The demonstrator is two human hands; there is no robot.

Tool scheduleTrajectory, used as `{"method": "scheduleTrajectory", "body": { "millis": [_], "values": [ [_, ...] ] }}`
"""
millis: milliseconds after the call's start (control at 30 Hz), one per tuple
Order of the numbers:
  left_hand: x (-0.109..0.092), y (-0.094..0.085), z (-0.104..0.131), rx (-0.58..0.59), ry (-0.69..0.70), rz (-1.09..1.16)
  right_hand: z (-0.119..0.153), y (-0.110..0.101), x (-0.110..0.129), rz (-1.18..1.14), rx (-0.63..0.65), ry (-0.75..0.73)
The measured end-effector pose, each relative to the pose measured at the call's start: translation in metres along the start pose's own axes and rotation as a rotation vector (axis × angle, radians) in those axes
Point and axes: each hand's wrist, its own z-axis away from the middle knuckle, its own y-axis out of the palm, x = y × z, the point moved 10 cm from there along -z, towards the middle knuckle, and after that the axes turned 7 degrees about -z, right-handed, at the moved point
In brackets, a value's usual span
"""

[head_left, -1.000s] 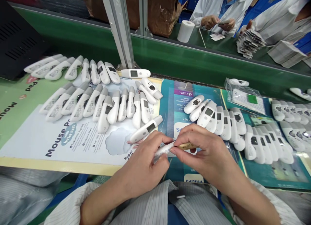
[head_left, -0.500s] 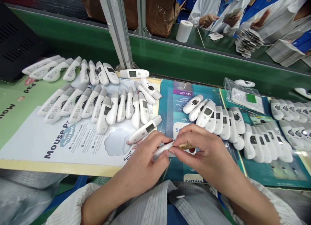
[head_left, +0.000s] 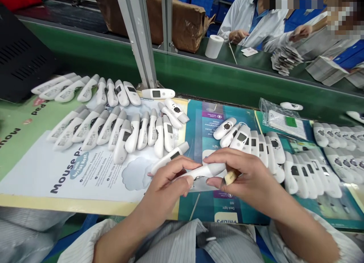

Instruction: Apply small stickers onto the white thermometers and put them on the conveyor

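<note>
A white handheld thermometer (head_left: 201, 172) with a grey end is gripped by its body between the thumb and fingers of my left hand (head_left: 172, 177). It lies roughly level, grey end to the right. My right hand (head_left: 243, 168) is curled around that grey end, with a finger above and the thumb below. Tucked in the right hand is a small tan piece (head_left: 231, 176) with a blunt end; its kind is unclear. Just beyond my left hand lies another thermometer (head_left: 170, 157) with a dark display. More thermometers (head_left: 241, 138) lie beyond my right hand.
Rows of thermometers (head_left: 112, 128) cover the left mat, and others (head_left: 309, 174) stand at the right. A metal post (head_left: 139, 39) rises behind the table. A plastic bag (head_left: 284, 119) lies at the back right. Across the green divider, co-workers' hands (head_left: 238, 36) are busy near a white roll (head_left: 214, 46).
My right hand has shifted right along the thermometer, uncovering more of its grey end. The tan piece has turned, its blunt end now facing me. The view has tilted slightly.
</note>
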Motion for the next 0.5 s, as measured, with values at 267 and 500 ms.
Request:
{"method": "scheduleTrajectory", "body": {
  "millis": [267, 500],
  "values": [
    [-0.049, -0.041, 0.011, -0.501, 0.521, -1.17, -0.114, -0.118, -0.119, -0.063, -0.276, 0.439],
    [-0.033, -0.014, 0.001, -0.371, 0.609, -1.649, -0.17, -0.17, -0.19, 0.173, -0.374, 0.599]
  ]
}}
